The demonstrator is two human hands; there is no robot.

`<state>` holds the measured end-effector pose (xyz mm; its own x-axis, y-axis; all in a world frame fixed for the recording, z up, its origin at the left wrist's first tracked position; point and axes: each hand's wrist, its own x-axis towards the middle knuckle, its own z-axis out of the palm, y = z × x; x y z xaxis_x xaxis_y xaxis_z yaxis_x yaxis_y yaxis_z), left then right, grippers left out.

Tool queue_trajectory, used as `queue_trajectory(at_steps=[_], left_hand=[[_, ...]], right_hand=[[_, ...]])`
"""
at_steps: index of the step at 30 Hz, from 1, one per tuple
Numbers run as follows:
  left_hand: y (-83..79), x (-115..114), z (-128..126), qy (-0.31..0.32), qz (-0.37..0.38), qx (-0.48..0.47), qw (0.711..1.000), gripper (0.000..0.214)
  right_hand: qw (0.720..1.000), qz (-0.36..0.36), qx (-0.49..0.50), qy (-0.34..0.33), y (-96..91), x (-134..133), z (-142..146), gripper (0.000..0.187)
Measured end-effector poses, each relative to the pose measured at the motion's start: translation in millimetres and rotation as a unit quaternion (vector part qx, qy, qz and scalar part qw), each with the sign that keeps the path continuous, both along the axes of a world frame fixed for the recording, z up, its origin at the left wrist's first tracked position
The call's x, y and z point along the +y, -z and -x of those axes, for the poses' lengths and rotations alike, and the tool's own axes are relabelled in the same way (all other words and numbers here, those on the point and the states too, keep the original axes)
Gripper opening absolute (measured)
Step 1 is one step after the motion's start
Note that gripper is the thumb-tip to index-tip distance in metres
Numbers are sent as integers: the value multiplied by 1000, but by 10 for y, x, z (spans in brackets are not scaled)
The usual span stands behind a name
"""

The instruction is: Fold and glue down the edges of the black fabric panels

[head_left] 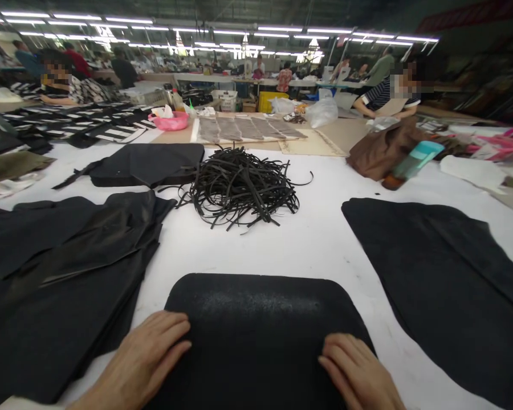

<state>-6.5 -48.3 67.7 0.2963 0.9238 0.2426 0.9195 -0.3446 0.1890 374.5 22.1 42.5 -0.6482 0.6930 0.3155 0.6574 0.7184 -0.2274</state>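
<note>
A black, rounded-corner felt panel (256,324) lies flat on the white table (320,239) right in front of me. My left hand (147,353) rests on its left edge, fingers stretched flat and together. My right hand (359,373) lies on its right side, fingers flat and holding nothing. Beyond the panel sits a tangled heap of thin black strips (239,185).
Loose black fabric (55,273) covers the left of the table and another black sheet (444,279) the right. A stack of black panels (147,162) lies behind. A brown bag (385,151) and teal bottle (412,162) are at the back right. Other people work at far tables.
</note>
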Motion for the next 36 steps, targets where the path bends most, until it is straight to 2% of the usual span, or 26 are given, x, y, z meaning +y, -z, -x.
queue_trajectory(at_steps=[2, 5, 7, 10, 13, 17, 21, 23, 26, 30, 34, 36], left_hand=[[-5, 306, -127, -6, 29, -34, 999, 21], [102, 707, -241, -22, 95, -56, 994, 21], [177, 894, -270, -32, 137, -59, 988, 22], [239, 1050, -296, -45, 166, -50, 984, 20], [255, 1108, -331, -61, 165, -48, 983, 17], [245, 1120, -360, -67, 163, -86, 981, 12], [229, 1094, -335, -48, 168, -149, 973, 12], [233, 1084, -307, -50, 185, -169, 967, 14], [243, 1100, -265, -45, 202, -168, 964, 29], [205, 1162, -258, -29, 205, -167, 964, 24], [141, 1211, -281, -23, 234, -252, 939, 21], [140, 1230, -272, -42, 257, -268, 927, 24]], right_hand=[[999, 12, 8, 33, -88, 221, 236, 19], [998, 37, -17, 57, -115, 546, 531, 20], [995, 63, -40, 65, -91, 723, 688, 23], [990, 107, -72, 59, -45, 890, 864, 25], [983, 143, -102, 52, -15, 967, 959, 21], [971, 213, -87, 56, -24, 1025, 984, 14], [963, 264, -48, 1, -84, 1045, 980, 15], [965, 261, -19, -4, -115, 1039, 982, 16], [974, 225, 9, 30, -150, 1037, 990, 18], [981, 185, 37, 53, -184, 1082, 997, 21], [983, 157, 61, 71, -183, 1174, 992, 23], [987, 135, 37, 83, -158, 1217, 982, 24]])
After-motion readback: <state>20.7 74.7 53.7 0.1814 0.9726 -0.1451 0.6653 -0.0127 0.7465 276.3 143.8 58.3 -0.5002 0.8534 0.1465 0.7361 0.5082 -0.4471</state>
